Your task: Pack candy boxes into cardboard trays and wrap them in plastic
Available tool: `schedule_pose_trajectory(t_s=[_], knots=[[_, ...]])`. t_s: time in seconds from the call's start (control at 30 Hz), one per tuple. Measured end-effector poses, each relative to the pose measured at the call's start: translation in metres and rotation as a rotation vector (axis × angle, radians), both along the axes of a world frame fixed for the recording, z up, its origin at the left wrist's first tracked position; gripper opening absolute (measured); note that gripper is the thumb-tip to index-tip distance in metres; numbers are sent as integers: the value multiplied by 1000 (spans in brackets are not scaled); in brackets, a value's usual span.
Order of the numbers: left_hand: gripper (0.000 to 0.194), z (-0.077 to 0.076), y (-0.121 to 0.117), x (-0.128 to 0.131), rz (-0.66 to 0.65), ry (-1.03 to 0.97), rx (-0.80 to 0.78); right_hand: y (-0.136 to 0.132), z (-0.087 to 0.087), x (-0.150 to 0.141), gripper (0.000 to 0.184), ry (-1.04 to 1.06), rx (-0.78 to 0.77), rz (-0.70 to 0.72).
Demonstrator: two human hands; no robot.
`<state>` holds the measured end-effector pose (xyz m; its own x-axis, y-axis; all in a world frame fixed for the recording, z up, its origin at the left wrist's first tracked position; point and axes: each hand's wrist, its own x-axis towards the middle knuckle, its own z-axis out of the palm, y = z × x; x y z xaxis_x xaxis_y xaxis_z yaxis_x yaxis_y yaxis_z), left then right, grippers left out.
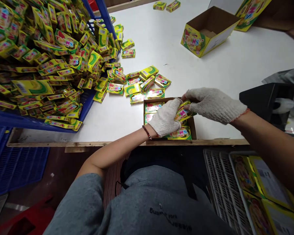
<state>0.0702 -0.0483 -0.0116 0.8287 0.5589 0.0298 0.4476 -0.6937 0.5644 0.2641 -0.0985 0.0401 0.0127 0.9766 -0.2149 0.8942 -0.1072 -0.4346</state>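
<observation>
On the tabletop (220, 130), the carton (192, 125) sits at your twelve o'clock. Your right hand (215, 103) curls its fingers at a tilted small box (182, 114) inside, grip unclear; your left hand (164, 119) spreads its fingers over the packed contents.

Blurred "T…S" on small boxes (115, 88)
</observation>
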Motion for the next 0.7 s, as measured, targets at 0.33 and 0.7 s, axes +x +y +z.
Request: schedule_pose_trajectory(t_s=[0.33, 0.7], knots=[[43, -8, 13, -13, -88, 198, 173, 6, -19, -9, 33, -238, -204, -36], [32, -1, 11, -3, -157, 229, 225, 2, -28, -13, 34, -332, -113, 130]])
